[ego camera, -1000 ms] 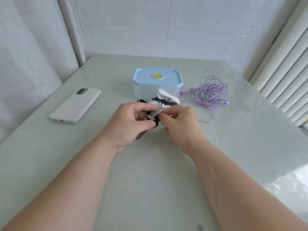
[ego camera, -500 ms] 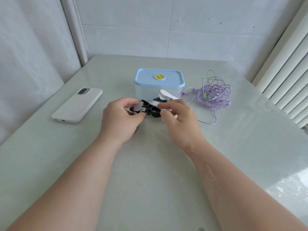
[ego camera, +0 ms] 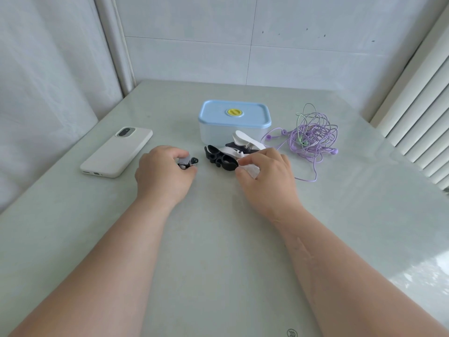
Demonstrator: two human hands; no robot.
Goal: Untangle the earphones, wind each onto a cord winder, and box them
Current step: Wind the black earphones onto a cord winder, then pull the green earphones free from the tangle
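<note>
Heaped in a loose tangle at the far right of the pale, glossy tabletop (ego camera: pixel 218 251): thin lilac and pale green earphone cords (ego camera: pixel 313 135), untouched, with one lilac strand trailing toward the near edge. Just left of the heap, a flat black lobed plastic cord winder (ego camera: pixel 220 158) in front and a white curved plastic cord winder (ego camera: pixel 245 139) behind, both just in front of the translucent rectangular plastic box (ego camera: pixel 213 132) with its light blue lid on. Right hand (ego camera: pixel 267 176) curled, thumb and forefinger pinching a small white piece (ego camera: pixel 251 170) at the black cord winder's near end; cannot tell what the piece is. Left hand (ego camera: pixel 165 173) apart to the left, fingers curled round a small grey cord winder (ego camera: pixel 185 162). Farther left, a white slab-shaped phone (ego camera: pixel 116 152) lying camera side up.
</note>
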